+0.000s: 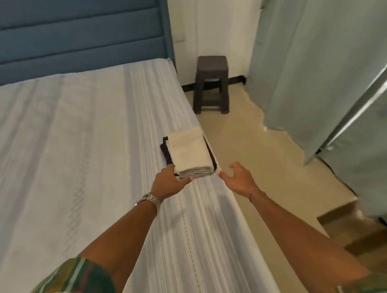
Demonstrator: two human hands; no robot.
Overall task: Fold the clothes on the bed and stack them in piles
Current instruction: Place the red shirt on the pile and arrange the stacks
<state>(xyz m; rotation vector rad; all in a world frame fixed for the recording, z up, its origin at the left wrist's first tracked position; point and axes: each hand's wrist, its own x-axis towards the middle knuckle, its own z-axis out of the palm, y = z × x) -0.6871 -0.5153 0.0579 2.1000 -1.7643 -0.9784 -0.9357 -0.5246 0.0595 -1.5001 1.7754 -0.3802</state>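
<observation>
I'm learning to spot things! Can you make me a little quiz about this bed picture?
1. True or false: the cream folded cloth lies on top of a dark folded cloth.
2. Which hand touches the pile? A) left hand B) right hand C) neither
3. Fill in: the pile sits near the bed's ____ edge, the side nearest the dark stool.

Key: 1 true. 2 A; the right hand hovers open beside it. 3 right.

Folded pile (189, 150) on bed (74, 150) right edge, stool (211, 84) behind on floor (255, 154)
</observation>
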